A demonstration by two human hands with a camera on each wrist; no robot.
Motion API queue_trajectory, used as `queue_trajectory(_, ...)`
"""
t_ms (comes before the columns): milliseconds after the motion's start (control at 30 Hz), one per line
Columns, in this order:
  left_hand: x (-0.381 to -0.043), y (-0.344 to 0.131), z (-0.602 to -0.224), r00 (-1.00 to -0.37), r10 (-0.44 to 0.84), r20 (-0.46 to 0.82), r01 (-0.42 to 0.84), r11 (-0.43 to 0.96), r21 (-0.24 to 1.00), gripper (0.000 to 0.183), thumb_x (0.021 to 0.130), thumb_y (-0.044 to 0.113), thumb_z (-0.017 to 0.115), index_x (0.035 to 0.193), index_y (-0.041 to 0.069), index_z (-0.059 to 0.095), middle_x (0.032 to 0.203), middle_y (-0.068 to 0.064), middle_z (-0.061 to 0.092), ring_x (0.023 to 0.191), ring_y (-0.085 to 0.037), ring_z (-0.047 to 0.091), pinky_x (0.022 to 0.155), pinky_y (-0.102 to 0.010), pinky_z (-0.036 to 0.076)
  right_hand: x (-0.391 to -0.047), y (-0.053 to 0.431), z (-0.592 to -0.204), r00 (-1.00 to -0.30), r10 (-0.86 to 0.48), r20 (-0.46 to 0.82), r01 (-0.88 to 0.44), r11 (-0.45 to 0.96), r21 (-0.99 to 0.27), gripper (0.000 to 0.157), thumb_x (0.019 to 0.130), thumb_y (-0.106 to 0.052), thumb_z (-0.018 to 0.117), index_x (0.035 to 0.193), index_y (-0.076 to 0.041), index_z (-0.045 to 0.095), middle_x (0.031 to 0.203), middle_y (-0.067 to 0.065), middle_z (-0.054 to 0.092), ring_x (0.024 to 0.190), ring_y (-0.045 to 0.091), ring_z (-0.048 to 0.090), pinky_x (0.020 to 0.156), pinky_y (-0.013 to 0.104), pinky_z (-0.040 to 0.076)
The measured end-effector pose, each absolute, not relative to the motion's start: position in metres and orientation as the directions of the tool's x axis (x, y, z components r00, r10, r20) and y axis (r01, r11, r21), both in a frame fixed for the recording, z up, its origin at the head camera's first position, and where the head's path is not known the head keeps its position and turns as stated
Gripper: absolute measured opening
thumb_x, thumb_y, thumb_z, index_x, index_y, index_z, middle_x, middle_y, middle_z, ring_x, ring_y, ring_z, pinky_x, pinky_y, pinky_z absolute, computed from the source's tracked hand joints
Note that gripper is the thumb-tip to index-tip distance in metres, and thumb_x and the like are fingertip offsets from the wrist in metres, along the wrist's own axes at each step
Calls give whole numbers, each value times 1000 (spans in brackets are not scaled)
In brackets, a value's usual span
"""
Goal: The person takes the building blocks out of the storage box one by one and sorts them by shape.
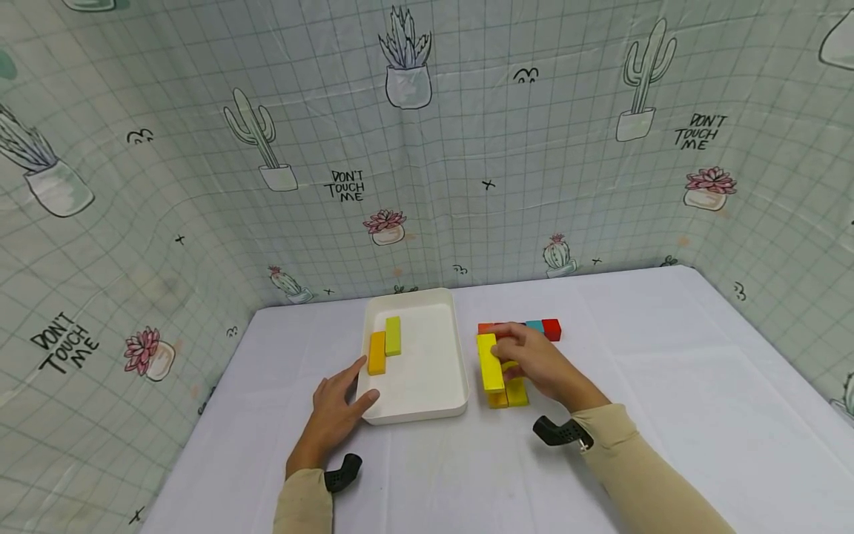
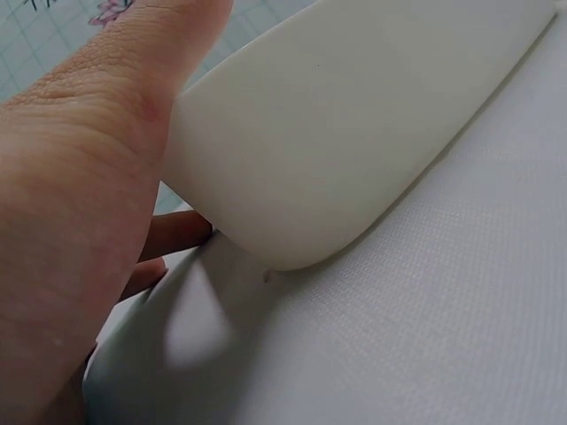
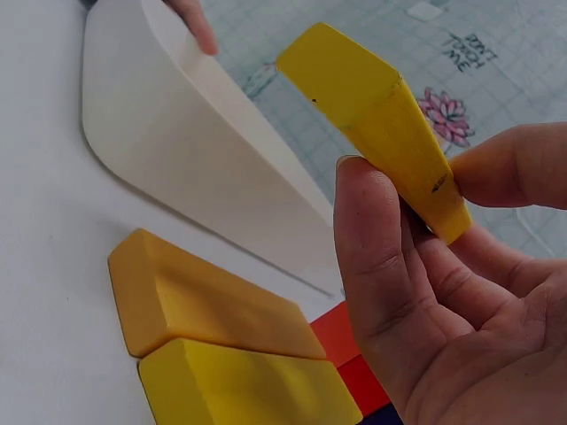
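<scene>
My right hand (image 1: 543,363) pinches a yellow block (image 3: 381,115) between thumb and fingers. The block is held above an orange block (image 3: 204,301) and another yellow block (image 3: 248,385), which lie side by side on the table, right of a white tray (image 1: 414,411). At the tray's near left corner is my left hand (image 1: 333,415), fingers spread. Its thumb reaches over the rim and the index finger touches the left side. Inside the tray lie an orange block (image 1: 377,353) and a lime-yellow block (image 1: 393,336), along the left wall.
Behind my right hand, a red block (image 1: 551,330) and a blue block (image 1: 534,325) sit in a row, partly covered by the hand. A white cloth (image 1: 427,475) covers the table. Patterned fabric (image 1: 454,148) hangs behind it and at the sides.
</scene>
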State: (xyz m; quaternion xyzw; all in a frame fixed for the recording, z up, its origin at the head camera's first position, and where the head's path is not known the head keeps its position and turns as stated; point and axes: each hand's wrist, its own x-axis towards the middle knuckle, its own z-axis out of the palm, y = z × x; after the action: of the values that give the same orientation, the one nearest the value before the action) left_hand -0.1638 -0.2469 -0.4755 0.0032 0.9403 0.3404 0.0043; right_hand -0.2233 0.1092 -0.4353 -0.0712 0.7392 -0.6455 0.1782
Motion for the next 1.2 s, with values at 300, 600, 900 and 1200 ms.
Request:
queue_trajectory(300,-164,-246,-474,-1000,7,4,8,774,633,78,94,52,63,157,15,36,157,-15,39,145,-39,29,119,-58,-4,-220,117,-435,-932,-308,-193,145,169,-975,41,98,-18,60,135,-1,51,118,17,57,100,31,58,77,34,58)
queue_trajectory(600,-164,-246,-474,-1000,9,19,19,769,639,78,93,51,63,156,15,37,156,-16,40,144,-40,30,119,-58,-3,-218,125,-443,-938,-288,-192,141,189,-972,41,98,-17,61,136,-4,53,122,17,57,98,32,59,78,35,58)
queue_trajectory(900,-163,-250,-474,-999,32,37,48,762,646,75,95,48,63,157,15,37,155,-14,42,144,-38,31,119,-58,-1,-217,133,-448,-936,-309,-168,110,196,-974,44,98,-20,62,138,-3,54,122,17,59,97,32,61,78,37,58)
queue_trajectory(1200,-162,-247,-473,-1000,25,12,27,762,647,76,95,50,62,157,16,36,157,-14,40,145,-38,29,119,-58,-3,-214,145,-452,-941,-292,-171,112,206,-972,46,98,-18,60,141,-1,50,124,19,59,95,31,62,77,36,59)
